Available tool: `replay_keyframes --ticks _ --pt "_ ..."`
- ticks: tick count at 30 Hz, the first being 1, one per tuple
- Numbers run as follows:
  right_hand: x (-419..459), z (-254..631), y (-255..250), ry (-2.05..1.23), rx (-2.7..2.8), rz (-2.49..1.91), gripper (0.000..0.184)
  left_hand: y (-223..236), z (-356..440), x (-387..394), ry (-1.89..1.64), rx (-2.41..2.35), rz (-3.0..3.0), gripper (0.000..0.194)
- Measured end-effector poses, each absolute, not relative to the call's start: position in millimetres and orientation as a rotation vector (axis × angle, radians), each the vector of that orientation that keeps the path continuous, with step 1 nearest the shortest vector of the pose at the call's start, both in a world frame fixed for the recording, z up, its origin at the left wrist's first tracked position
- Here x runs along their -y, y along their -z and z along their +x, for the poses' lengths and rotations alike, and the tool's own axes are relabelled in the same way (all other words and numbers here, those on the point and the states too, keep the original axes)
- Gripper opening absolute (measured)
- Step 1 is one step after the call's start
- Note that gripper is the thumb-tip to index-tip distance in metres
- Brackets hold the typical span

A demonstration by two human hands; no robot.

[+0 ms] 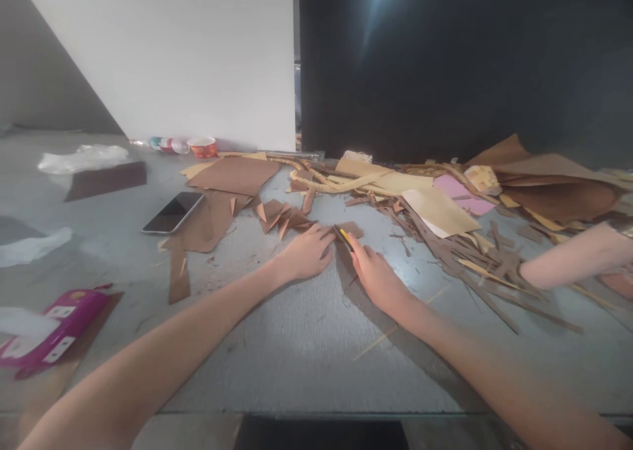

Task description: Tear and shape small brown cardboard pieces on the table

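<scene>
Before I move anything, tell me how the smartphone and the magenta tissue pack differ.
The smartphone is slim with a dark, unlit screen; the tissue pack is thicker and magenta with pale markings. White tissue sticks out of the pack; nothing sticks out of the phone. Both are oblong and lie flat.

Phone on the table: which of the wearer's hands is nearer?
Left. The left hand is to the right of the phone, by the brown scraps; the right hand, holding the yellow tool, is farther right.

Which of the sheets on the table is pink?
The pink sheet, right of the picture's centre, just behind the cream sheet; the others look brown, cream or yellowish.
</scene>
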State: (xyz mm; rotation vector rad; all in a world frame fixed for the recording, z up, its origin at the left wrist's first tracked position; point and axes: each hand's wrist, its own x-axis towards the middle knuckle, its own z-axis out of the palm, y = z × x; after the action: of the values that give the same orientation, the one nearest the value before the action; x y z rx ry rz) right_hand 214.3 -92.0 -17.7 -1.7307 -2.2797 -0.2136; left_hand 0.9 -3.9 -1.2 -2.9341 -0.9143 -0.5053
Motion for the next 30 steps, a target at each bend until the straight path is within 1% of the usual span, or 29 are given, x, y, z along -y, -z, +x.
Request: replay_keyframes --ticks 24,30 --pt "81.0 214.0 5.3 -0.007 2.239 -1.65 0.053 0.8 1.6 1.6 0.504 0.884 -2.92 0.036" --pt "77.1 214.6 2.6 -0.032 2.219 -1.652 0.052 2.0 3.3 -1.5 0.336 0.858 -2.878 0.036"
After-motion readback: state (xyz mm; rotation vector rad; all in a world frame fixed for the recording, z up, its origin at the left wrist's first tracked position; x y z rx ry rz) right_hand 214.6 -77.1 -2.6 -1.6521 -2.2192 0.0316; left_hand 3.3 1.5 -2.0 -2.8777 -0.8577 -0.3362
